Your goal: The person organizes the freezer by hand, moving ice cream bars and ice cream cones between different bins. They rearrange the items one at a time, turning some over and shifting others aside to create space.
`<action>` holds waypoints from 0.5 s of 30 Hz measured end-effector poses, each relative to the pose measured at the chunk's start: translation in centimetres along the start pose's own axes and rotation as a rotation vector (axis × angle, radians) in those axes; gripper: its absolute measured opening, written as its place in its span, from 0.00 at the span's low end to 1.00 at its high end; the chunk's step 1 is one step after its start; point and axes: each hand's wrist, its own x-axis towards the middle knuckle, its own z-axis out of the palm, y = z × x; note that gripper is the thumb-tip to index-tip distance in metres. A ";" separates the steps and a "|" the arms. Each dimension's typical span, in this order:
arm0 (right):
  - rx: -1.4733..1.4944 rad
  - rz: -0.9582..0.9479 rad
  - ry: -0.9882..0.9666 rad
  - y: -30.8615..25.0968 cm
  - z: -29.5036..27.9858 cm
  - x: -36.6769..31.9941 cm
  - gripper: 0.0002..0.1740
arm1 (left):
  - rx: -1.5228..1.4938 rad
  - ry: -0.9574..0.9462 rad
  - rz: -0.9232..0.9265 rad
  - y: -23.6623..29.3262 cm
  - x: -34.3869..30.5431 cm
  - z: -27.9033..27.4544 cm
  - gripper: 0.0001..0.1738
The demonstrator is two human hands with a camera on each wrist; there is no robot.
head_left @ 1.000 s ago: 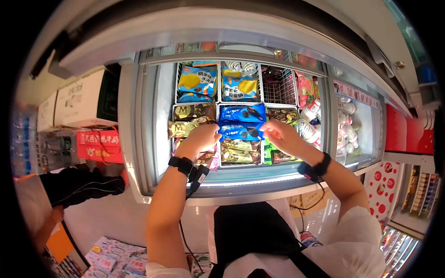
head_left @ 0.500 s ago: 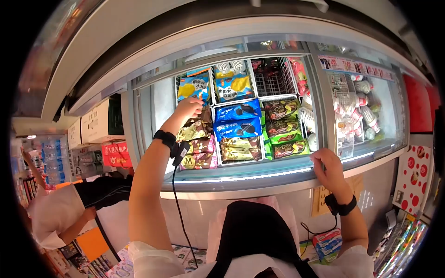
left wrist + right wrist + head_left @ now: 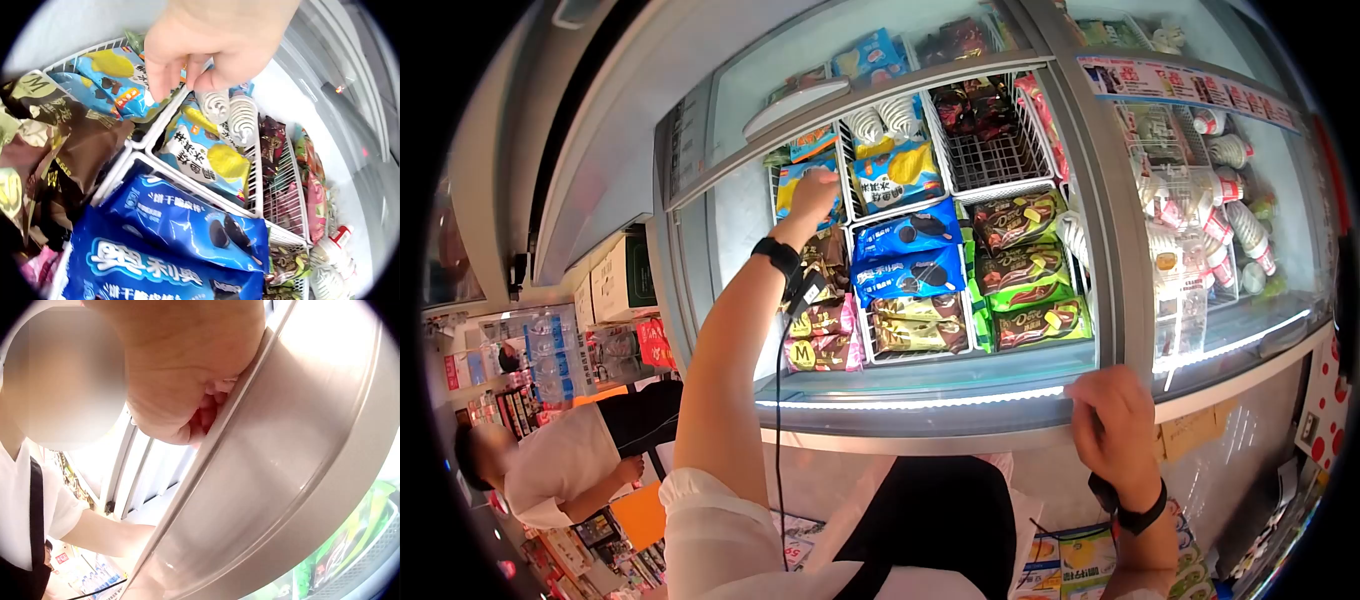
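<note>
My left hand (image 3: pixel 812 197) hovers over the back-left basket of the freezer, its bent fingers pointing down. Under it lie blue-and-yellow ice cream packets (image 3: pixel 119 81); the left wrist view shows nothing between the fingertips. One more such packet (image 3: pixel 895 175) sits in the neighbouring basket, beside white swirled cones (image 3: pixel 242 122). Two blue cookie ice cream packets (image 3: pixel 908 277) lie one behind the other in the middle front basket. By the freezer's front edge (image 3: pixel 930 440), my right hand (image 3: pixel 1114 420) rests with loosely curled fingers, holding nothing.
Brown and pink ice cream packets (image 3: pixel 825 350) fill the front-left basket, green-and-brown ones (image 3: pixel 1030 270) the front-right. A wire basket (image 3: pixel 985 165) with dark packets stands at the back. The freezer's metal divider (image 3: pixel 1100 250) runs right of these. A person (image 3: pixel 570 455) stands at left.
Both hands have left the blue cookie packets. My left hand moved back and left, over the blue-and-yellow packets; my right hand drew back to the freezer's front edge. The head view has shifted.
</note>
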 end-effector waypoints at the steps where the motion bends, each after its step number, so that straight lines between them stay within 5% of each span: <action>1: -0.002 0.008 0.007 0.1 0.1 -0.3 0.17 | 0.084 -0.056 -0.091 1.2 0.3 -1.0 0.15; 9: 0.001 0.067 0.076 0.4 0.8 -0.9 0.18 | 0.222 0.290 -0.096 -3.2 8.4 -1.2 0.30; 10: -0.006 0.049 0.097 0.6 1.0 -0.9 0.18 | 0.150 0.386 -0.105 -2.9 8.6 -0.8 0.33; 11: -0.013 0.052 0.096 0.7 1.1 -0.9 0.18 | -0.114 0.238 -0.281 -2.4 9.1 -1.2 0.38; 13: -0.031 0.063 0.103 0.7 1.2 -1.0 0.18 | -0.438 0.331 -0.263 -2.7 10.6 -0.2 0.37; 15: -0.064 0.061 0.114 0.7 1.5 -0.9 0.18 | -0.330 0.282 -0.394 -2.7 11.9 -0.4 0.42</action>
